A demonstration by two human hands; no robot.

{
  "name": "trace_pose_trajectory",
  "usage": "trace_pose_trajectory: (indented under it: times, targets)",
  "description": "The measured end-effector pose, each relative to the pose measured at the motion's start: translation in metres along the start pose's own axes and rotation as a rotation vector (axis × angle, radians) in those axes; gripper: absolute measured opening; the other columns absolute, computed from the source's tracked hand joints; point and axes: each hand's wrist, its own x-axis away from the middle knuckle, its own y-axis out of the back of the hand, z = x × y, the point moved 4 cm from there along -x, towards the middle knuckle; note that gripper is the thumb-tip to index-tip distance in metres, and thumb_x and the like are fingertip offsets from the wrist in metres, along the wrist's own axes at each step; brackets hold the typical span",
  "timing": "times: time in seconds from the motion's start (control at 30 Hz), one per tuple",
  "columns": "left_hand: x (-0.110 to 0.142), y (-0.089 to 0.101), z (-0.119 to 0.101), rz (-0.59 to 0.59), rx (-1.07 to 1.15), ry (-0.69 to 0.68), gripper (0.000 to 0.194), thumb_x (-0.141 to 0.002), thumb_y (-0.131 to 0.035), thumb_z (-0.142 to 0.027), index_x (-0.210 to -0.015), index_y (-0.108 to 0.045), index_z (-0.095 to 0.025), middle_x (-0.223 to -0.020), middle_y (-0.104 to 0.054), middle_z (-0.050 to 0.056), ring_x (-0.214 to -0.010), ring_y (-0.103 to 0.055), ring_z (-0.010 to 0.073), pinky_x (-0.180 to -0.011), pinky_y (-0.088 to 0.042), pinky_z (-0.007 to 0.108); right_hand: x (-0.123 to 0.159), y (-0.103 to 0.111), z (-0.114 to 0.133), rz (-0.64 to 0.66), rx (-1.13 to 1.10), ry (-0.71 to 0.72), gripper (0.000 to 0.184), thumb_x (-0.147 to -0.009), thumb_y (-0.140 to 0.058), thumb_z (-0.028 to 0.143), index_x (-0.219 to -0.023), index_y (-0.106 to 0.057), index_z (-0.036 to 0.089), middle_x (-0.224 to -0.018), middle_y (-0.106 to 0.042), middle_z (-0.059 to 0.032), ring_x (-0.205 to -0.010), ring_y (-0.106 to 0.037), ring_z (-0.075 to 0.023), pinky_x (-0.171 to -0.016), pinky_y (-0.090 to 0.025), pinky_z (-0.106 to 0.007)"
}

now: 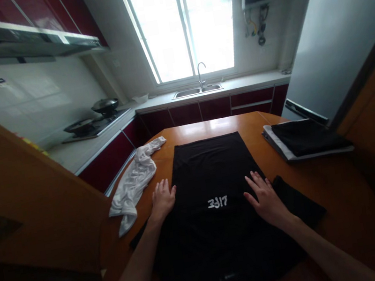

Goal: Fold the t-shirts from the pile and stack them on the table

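Note:
A black T-shirt (pixel 210 170) lies spread on the wooden table, its hem toward the window and its neckline toward me. White lettering on its chest appears upside down from here. My left hand (pixel 163 199) rests at the shirt's left edge, fingers stretched out, partly over the tabletop. On the right side of the shirt, my right hand (pixel 264 197) lies flat with its fingers spread. The right sleeve (pixel 298 201) extends out beyond my right wrist; the left sleeve is mostly hidden under my left forearm.
A crumpled white garment (pixel 135 182) lies at the left of the wooden table (pixel 203 129). Folded black and grey-white clothes (pixel 310 137) are stacked at the right. Beyond stand a counter with a sink (pixel 197 91), a stove with pans (pixel 105 106), and a fridge (pixel 331 37).

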Motion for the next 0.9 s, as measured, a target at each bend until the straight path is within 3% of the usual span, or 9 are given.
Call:
trace_pose_trajectory:
  times: [0.13, 0.23, 0.37, 0.53, 0.7, 0.9]
  targets:
    - [0.004, 0.000, 0.000, 0.073, -0.047, 0.066, 0.051, -0.102, -0.038, -0.041, -0.141, -0.057, -0.016, -0.156, -0.045, 0.017, -0.147, -0.036, 0.0356, -0.115, -0.034, 0.060, 0.004, 0.004, -0.001, -0.005, -0.057, 0.019, 0.060, -0.102, -0.040, 0.046, -0.153, -0.043, 0.015, -0.165, -0.028, -0.0149, -0.155, -0.020, -0.0279, -0.123, -0.020, -0.054]
    - [0.005, 0.004, -0.007, 0.053, -0.036, 0.033, 0.044, -0.100, -0.042, -0.037, -0.135, -0.062, -0.020, -0.153, -0.049, 0.014, -0.145, -0.039, 0.0323, -0.115, -0.035, 0.058, 0.005, 0.007, 0.000, -0.020, -0.100, 0.026, 0.058, -0.101, -0.042, 0.044, -0.152, -0.045, 0.016, -0.164, -0.031, -0.0149, -0.154, -0.023, -0.0285, -0.123, -0.021, -0.056]
    - [0.004, 0.007, -0.012, 0.029, 0.016, 0.014, 0.041, -0.097, -0.048, -0.033, -0.134, -0.061, -0.020, -0.147, -0.055, 0.013, -0.141, -0.046, 0.0283, -0.116, -0.037, 0.050, 0.004, 0.017, 0.004, -0.070, -0.226, 0.058, 0.053, -0.103, -0.040, 0.046, -0.145, -0.053, 0.017, -0.160, -0.039, -0.0148, -0.152, -0.029, -0.0281, -0.123, -0.025, -0.054]
    - [0.006, 0.007, -0.017, 0.044, 0.050, 0.025, 0.045, -0.100, -0.043, -0.027, -0.144, -0.051, -0.020, -0.149, -0.054, 0.013, -0.142, -0.044, 0.0302, -0.116, -0.032, 0.062, 0.003, 0.032, 0.005, -0.152, -0.349, 0.075, 0.050, -0.103, -0.039, 0.049, -0.137, -0.060, 0.019, -0.154, -0.048, -0.0131, -0.149, -0.034, -0.0281, -0.122, -0.031, -0.052]
    - [0.007, 0.009, -0.020, 0.053, 0.045, 0.017, 0.041, -0.102, -0.039, -0.029, -0.138, -0.058, -0.022, -0.150, -0.052, 0.013, -0.142, -0.043, 0.0294, -0.116, -0.030, 0.064, 0.002, 0.032, 0.001, -0.138, -0.362, 0.059, 0.049, -0.103, -0.038, 0.050, -0.132, -0.063, 0.018, -0.151, -0.051, -0.0135, -0.147, -0.037, -0.0283, -0.121, -0.033, -0.052]
    - [0.008, 0.012, -0.027, 0.006, 0.094, -0.023, 0.046, -0.102, -0.037, -0.031, -0.143, -0.053, -0.018, -0.156, -0.045, 0.014, -0.149, -0.034, 0.0296, -0.120, -0.026, 0.060, 0.004, 0.029, 0.008, -0.102, -0.357, 0.082, 0.048, -0.103, -0.039, 0.049, -0.130, -0.065, 0.018, -0.151, -0.051, -0.0131, -0.147, -0.038, -0.0282, -0.121, -0.034, -0.051]
